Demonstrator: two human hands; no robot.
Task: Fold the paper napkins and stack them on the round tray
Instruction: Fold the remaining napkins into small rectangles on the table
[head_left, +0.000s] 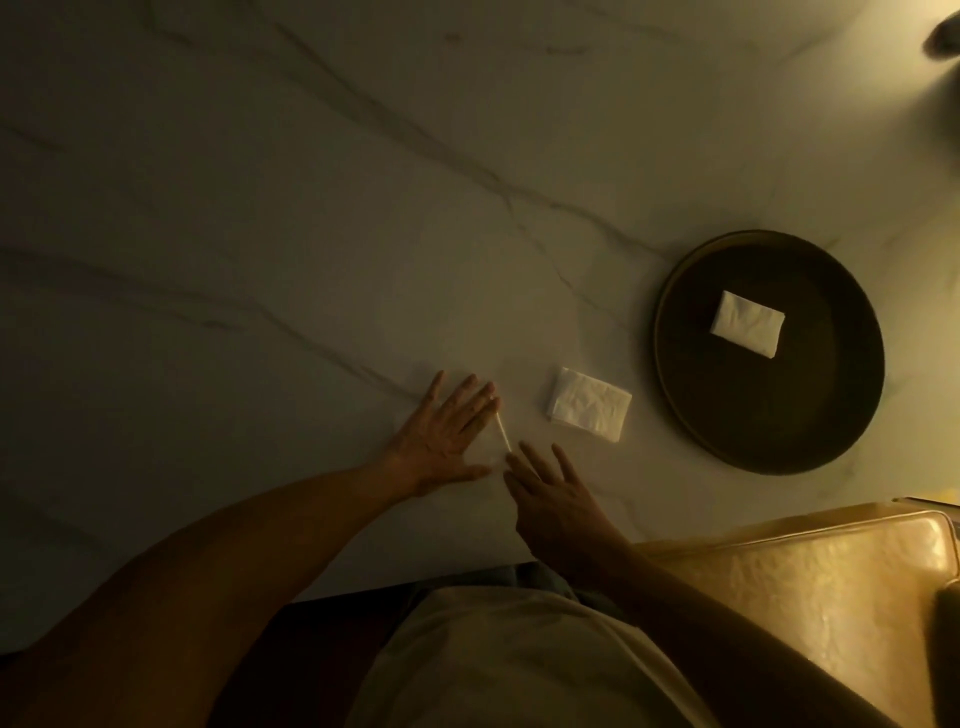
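Now mid-fold: left hand (441, 436) flat, fingers straight, pressing a napkin (503, 434) on the table (260, 208); right hand (550, 499) grip wide, holding nothing. One folded napkin (589, 405) beside, another (748, 323) on round tray (670, 374). Next probably: crease, carry over.

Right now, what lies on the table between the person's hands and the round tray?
In the head view, one folded napkin lies flat on the marble table, between the right hand and the round tray, touching neither. Another sits on the tray.
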